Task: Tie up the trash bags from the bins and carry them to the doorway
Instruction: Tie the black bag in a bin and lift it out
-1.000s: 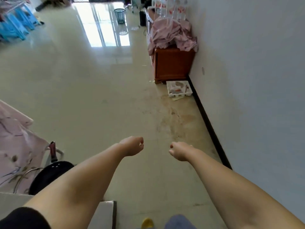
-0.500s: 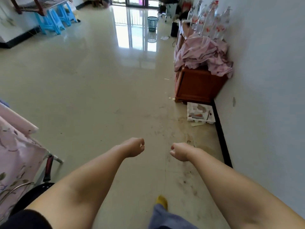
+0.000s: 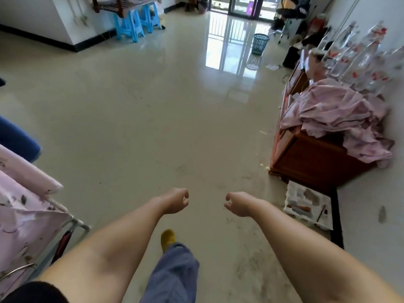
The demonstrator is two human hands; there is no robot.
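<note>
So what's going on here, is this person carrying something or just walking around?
Nothing is being carried at this moment. The person is walking across the shiny tiled floor with both arms stretched out in front. The left hand and the right hand are loosely curled and hold nothing. A teal mesh bin stands far ahead near the glass doors. No tied trash bag is in sight. To the right is a wooden cabinet heaped with pink cloth.
</note>
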